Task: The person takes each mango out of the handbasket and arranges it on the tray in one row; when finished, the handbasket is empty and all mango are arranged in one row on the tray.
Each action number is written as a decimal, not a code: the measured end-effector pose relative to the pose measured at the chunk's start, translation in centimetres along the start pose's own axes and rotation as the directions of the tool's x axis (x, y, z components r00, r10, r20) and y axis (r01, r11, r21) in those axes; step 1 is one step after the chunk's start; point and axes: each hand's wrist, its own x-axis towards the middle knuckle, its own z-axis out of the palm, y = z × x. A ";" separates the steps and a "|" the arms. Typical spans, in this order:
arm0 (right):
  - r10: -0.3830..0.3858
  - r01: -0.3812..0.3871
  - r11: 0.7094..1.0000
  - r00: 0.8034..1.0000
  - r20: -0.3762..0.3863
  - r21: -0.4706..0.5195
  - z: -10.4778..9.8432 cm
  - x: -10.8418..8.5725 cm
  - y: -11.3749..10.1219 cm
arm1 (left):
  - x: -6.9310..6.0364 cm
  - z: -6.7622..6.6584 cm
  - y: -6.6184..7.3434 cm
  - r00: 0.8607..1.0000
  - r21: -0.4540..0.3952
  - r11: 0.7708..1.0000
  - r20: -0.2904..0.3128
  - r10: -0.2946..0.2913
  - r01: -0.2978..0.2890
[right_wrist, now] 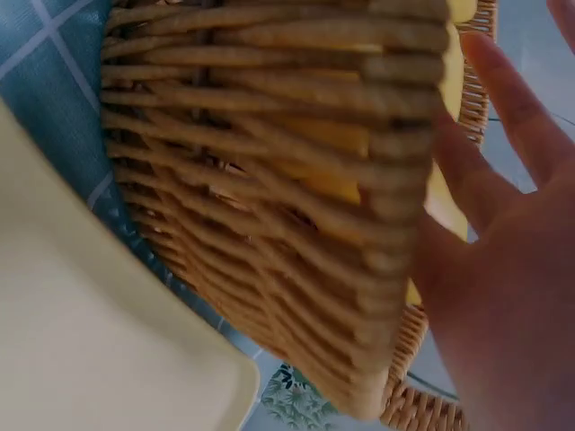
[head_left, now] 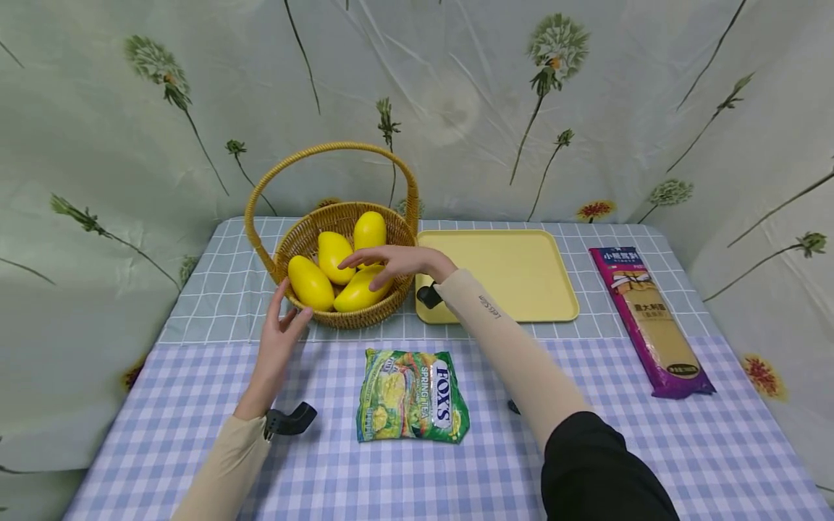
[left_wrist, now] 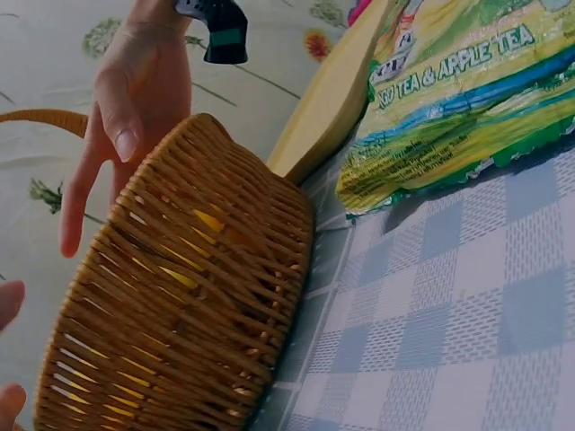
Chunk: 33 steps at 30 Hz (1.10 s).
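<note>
See wicker basket (head_left: 352, 318) at back of table (head_left: 495, 470), left of centre, upright, with arched handle (head_left: 332, 146) standing up. Holds yellow mangoes (head_left: 311, 282), at least four in view, all inside the rim. Can't count any hidden under the right hand (head_left: 399, 262). Have that one over the basket, in from the right side, with fingers stretched out across the fruit and thumb angled down, well apart from them: wide. Can't confirm fingertip contact with any mango, even in right wrist view. Have left hand (head_left: 283, 329) at basket's front-left, with thumb and fingers spread: also wide. Looks just beside the rim in head view; in left wrist view, see fingertips (left_wrist: 7, 305) at frame edge, apart from the weave. See pale yellow tray (head_left: 508, 278) just right of basket, partly behind right forearm. See green FOX'S bag (head_left: 413, 396) lying flat in front of basket and tray, with lettering turned sideways. See purple pasta packet (head_left: 651, 322) lying at a slant on the far right, well apart from both hands. Note grey gridded cloth (head_left: 228, 289) at back, blue-white check in front, dandelion-print backdrop (head_left: 449, 108) behind. Note black device (head_left: 291, 418) on left wrist, beige sleeves (head_left: 515, 340) on both arms.
</note>
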 end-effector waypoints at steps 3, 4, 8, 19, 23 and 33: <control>0.028 -0.027 0.999 0.999 0.028 -0.026 0.2 0.5 0.0 | 0.3 0.3 -0.2 1.000 -0.017 1.000 -0.002 -0.006 0.006; 0.035 -0.034 0.999 0.999 0.034 -0.033 0.3 0.6 0.0 | 0.3 0.3 -0.2 1.000 -0.022 1.000 -0.001 -0.005 0.005; 0.064 -0.059 0.992 0.997 0.037 -0.113 0.6 0.9 -0.2 | 0.4 0.4 -0.3 1.000 -0.052 0.998 0.013 -0.016 0.017; 0.197 -0.180 0.927 0.980 0.020 -0.330 1.4 1.6 -0.3 | 0.6 0.5 -0.4 0.997 -0.121 0.990 0.034 -0.064 0.067; 0.220 -0.206 0.928 0.975 0.010 -0.310 1.5 1.6 -0.4 | 0.6 0.6 -0.4 0.997 -0.141 0.988 0.036 -0.064 0.069; 0.088 -0.094 0.991 0.994 -0.066 -0.096 0.0 0.6 -0.9 | 0.7 0.6 -0.4 0.997 -0.147 0.986 0.031 -0.069 0.073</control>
